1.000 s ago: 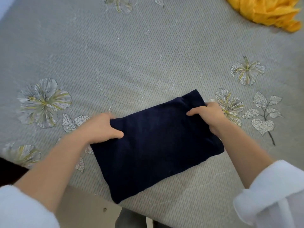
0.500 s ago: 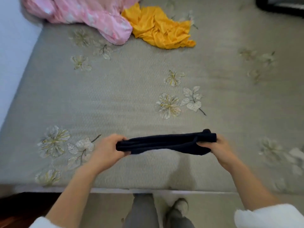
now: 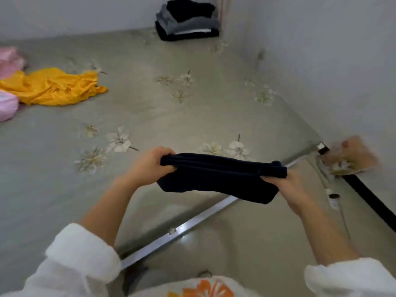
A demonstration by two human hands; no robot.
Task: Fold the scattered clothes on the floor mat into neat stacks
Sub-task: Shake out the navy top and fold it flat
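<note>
Holding the folded navy garment point(image 3: 216, 179) off the floor mat point(image 3: 150, 116), I am pinching one end in my left hand point(image 3: 150, 166) and the other in my right hand point(image 3: 285, 189), its long axis running between them. The stack of folded clothes point(image 3: 187, 21) is lying well ahead by the wall, slightly left of my grip. The yellow garment point(image 3: 51, 86) and what seems a pink one point(image 3: 8, 86) are lying far left, clear of that path.

The floor mat point(image 3: 150, 116) is grey-green with pale cream flower prints. On it, far from the stack point(image 3: 188, 20) of black and grey folded clothes, lies a bright yellow garment point(image 3: 53, 86) — beside it, pink fabric point(image 3: 7, 103). The held cloth point(image 3: 218, 179) is dark navy (nearly black); sleeves point(image 3: 81, 260) are white.
</note>
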